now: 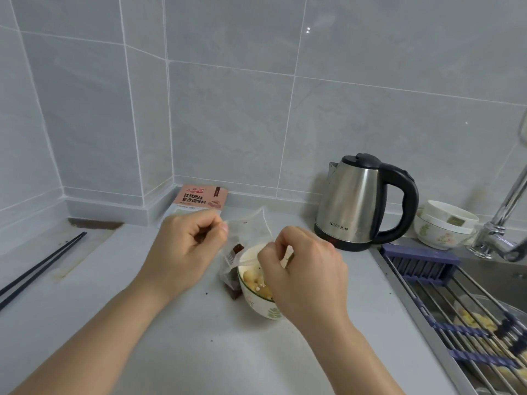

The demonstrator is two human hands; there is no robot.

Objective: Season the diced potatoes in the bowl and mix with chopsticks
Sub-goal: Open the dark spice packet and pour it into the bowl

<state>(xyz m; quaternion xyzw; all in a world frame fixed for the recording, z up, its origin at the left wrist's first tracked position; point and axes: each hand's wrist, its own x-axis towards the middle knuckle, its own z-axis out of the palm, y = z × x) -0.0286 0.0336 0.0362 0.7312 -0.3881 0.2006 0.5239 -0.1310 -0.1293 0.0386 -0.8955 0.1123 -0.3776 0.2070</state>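
A white bowl (256, 305) with a green leaf pattern stands on the grey counter and holds pale diced potatoes (255, 280). Both hands hold a clear plastic seasoning bag (248, 232) with dark brown powder in its lower corner, right beside and above the bowl's left rim. My left hand (185, 249) pinches the bag's top left edge. My right hand (305, 269) pinches its other edge over the bowl and hides much of the bowl. A pair of black chopsticks (42, 266) lies on the counter at the far left.
A pink seasoning packet (202, 198) leans against the back wall. A steel electric kettle (362, 203) stands at the right, with stacked white bowls (445, 226) beyond it. A sink with a roll-up rack (467, 303) and a faucet (502, 223) fill the right side.
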